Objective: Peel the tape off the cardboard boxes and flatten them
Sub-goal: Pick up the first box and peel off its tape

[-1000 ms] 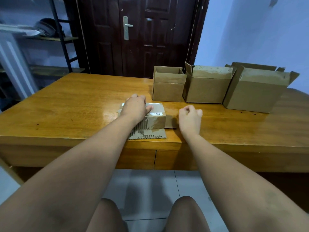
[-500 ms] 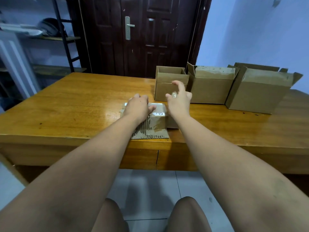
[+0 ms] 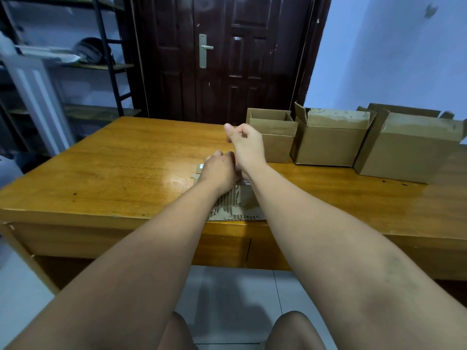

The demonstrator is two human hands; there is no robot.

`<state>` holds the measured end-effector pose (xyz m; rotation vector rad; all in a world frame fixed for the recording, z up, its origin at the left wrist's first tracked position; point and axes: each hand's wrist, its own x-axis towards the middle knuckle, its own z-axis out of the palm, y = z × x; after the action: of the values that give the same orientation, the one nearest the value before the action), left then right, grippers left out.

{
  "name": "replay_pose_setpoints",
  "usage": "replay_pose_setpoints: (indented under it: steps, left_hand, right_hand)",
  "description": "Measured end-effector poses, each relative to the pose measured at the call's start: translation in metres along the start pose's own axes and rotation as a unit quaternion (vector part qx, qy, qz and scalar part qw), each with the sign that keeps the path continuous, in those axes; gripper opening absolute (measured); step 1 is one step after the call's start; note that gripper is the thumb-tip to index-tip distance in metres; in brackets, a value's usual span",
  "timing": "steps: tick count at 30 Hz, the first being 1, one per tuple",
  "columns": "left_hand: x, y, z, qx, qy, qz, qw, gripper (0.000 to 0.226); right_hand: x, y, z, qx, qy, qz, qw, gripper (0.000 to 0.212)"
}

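Now the right hand (image 3: 246, 145) has lifted above the small brown taped cardboard box (image 3: 240, 198), fingers pinched, probably drawing tape off; the left hand (image 3: 218, 169), fingers curled, holds it down.

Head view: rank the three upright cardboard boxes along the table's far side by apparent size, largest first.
1. Right box, largest, though its right side runs to the frame edge.
2. Middle box.
3. Left box, smallest, partly covered by the right hand.
All three stand at a similar distance, so the ranking looks reliable.
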<state>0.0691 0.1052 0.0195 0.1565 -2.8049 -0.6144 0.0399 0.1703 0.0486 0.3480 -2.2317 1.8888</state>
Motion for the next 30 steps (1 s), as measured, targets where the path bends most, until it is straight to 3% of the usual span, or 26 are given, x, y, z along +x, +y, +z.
replay_pose_setpoints:
  steps: [3,7,12,14,21,24,30]
  left_hand:
    - [-0.001,0.001,-0.002,-0.013,0.011,-0.010,1.000,0.030]
    - [-0.002,0.003,0.000,-0.018,0.016,-0.014,1.000,0.032]
    - [-0.003,0.003,0.000,-0.014,0.017,-0.012,1.000,0.046]
    - [-0.003,0.003,0.000,-0.017,0.020,-0.011,1.000,0.039]
    - [-0.003,-0.003,-0.015,-0.180,0.003,-0.068,0.981,0.038]
    - [-0.004,-0.001,-0.013,-0.170,0.018,-0.067,0.983,0.033]
    - [-0.003,-0.002,-0.011,-0.167,0.027,-0.067,0.983,0.029]
  right_hand:
    - [0.000,0.011,0.003,-0.028,-0.002,0.027,0.999,0.034]
    - [0.001,0.017,-0.006,0.040,0.013,0.050,0.998,0.035]
    - [0.001,0.016,-0.003,0.124,0.130,0.097,0.979,0.026]
    - [0.002,0.017,-0.004,0.109,0.139,0.095,0.980,0.030]
    - [0.005,0.020,-0.010,0.120,0.069,0.109,0.984,0.046]
    - [0.005,0.019,-0.010,0.142,0.050,0.125,0.981,0.051]
    - [0.003,0.018,-0.011,0.141,0.024,0.135,0.981,0.027]
